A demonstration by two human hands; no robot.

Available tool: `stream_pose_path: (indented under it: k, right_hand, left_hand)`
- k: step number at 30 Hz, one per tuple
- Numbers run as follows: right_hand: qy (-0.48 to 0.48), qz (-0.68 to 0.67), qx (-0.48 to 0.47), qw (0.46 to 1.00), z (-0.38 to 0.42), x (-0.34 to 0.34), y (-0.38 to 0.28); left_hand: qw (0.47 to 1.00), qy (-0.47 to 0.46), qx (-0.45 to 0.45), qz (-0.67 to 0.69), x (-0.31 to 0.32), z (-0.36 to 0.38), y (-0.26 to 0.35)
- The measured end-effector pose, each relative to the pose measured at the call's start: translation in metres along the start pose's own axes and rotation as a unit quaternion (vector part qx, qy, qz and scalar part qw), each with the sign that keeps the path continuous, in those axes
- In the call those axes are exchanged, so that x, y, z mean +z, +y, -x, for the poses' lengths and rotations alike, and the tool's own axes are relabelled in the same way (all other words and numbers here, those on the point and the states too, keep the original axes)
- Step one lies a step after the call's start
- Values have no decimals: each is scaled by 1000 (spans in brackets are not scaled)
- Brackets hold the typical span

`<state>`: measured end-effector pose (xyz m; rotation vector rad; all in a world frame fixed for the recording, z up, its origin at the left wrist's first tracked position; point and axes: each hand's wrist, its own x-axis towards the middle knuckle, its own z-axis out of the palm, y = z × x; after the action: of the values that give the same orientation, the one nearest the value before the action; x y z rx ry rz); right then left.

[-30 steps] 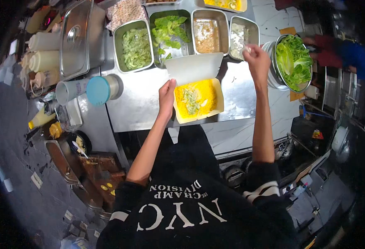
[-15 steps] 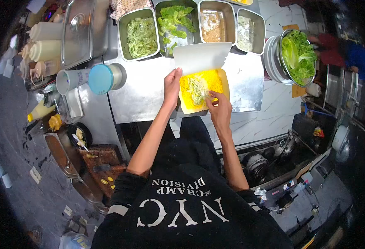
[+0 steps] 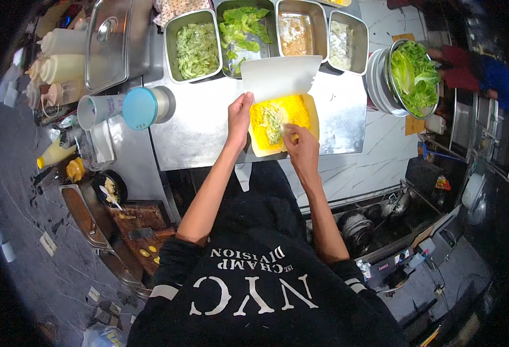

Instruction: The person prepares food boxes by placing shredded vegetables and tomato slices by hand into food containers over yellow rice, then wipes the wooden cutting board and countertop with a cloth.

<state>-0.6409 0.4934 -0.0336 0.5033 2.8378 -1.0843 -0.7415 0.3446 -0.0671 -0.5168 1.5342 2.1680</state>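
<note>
One L hand (image 3: 240, 120) grips open box (image 3: 280, 76), left side, at table's (image 3: 179, 136) near edge; shredded veg (image 3: 273, 123) tops yellow rice (image 3: 296, 109); R hand (image 3: 305, 153) pinched shut, contents unclear. Prob. topping step; next needs gentle release, box steady.

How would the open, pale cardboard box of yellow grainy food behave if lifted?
The pale cardboard box would probably flex, since its walls look thin. Its raised, unfastened lid may swing, and the loose yellow food could spill if tipped.
</note>
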Motion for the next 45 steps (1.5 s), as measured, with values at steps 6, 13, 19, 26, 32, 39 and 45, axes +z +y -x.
stream_pose_path:
  k: [6, 13, 19, 26, 32, 39, 45]
  right_hand:
    - [-21, -32, 67, 997, 13, -11, -8]
    - [99, -90, 52, 990, -83, -84, -6]
    - [168, 126, -56, 976, -263, -96, 56]
    - [149, 159, -17, 976, -315, -73, 76]
    - [147, 161, -141, 966, -311, -81, 79]
    - [131, 83, 15, 988, -318, -71, 73]
    - [108, 85, 50, 989, -326, -71, 87]
  left_hand:
    - [1000, 11, 3, -19, -1, 2, 1]
    - [999, 6, -8, -37, -11, -6, -16]
    - [999, 14, -9, -28, -13, -7, -21]
    - [999, 21, -4, -25, -4, 1, -8]
    - [998, 63, 3, -22, 6, 3, -3]
    - [998, 61, -4, 1, 5, 4, -9]
    - [994, 85, 45, -54, 6, 0, -10]
